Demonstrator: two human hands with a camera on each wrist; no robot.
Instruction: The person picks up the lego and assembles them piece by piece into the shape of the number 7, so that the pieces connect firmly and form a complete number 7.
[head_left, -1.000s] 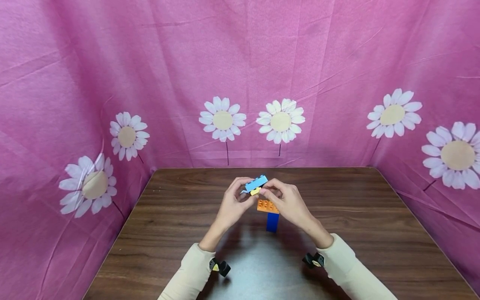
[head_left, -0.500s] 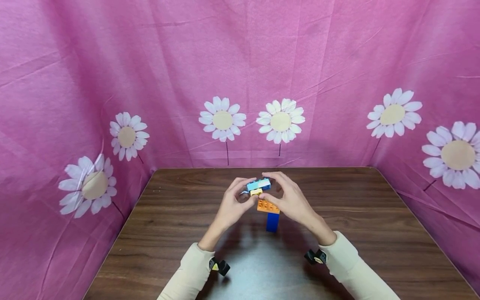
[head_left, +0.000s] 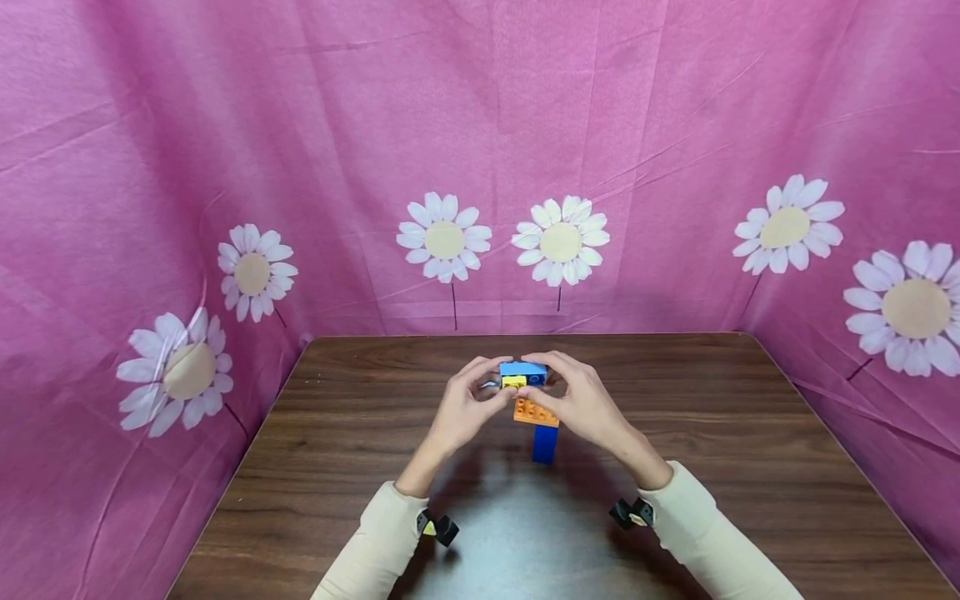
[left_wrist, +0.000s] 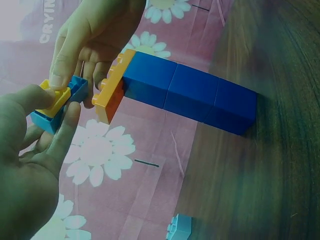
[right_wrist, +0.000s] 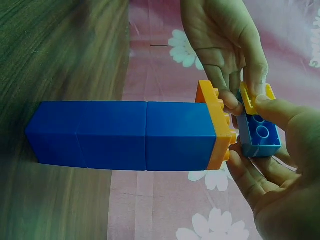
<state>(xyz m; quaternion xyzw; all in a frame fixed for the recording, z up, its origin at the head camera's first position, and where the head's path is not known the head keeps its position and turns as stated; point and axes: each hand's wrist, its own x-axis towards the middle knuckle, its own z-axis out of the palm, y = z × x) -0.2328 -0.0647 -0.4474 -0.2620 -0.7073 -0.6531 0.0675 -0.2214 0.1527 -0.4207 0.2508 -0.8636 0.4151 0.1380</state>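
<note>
A long blue brick (head_left: 522, 372) is held between both hands above the table, its hollow underside with round tubes turned toward the person. At one end of that underside sits a small yellow brick (right_wrist: 257, 97). My left hand (head_left: 467, 407) pinches the yellow and blue bricks together from the left. From the right, my right hand (head_left: 592, 410) grips the blue brick, its thumb on the yellow brick. Just below the hands stands a tower of several stacked dark blue bricks (right_wrist: 115, 135), topped by a flat orange brick (head_left: 534, 412) with studs up.
A light blue brick (left_wrist: 179, 227) rests on the wooden table (head_left: 315, 467), off to the tower's side. Pink cloth (head_left: 480, 108) with printed daisies hangs around the table's back and sides. Each wrist carries a small black camera (head_left: 447, 532).
The blue brick with the yellow one has turned from a slant to nearly level and shifted slightly right. My right fingers have moved up over the blue brick's far end. The tower has stayed still.
</note>
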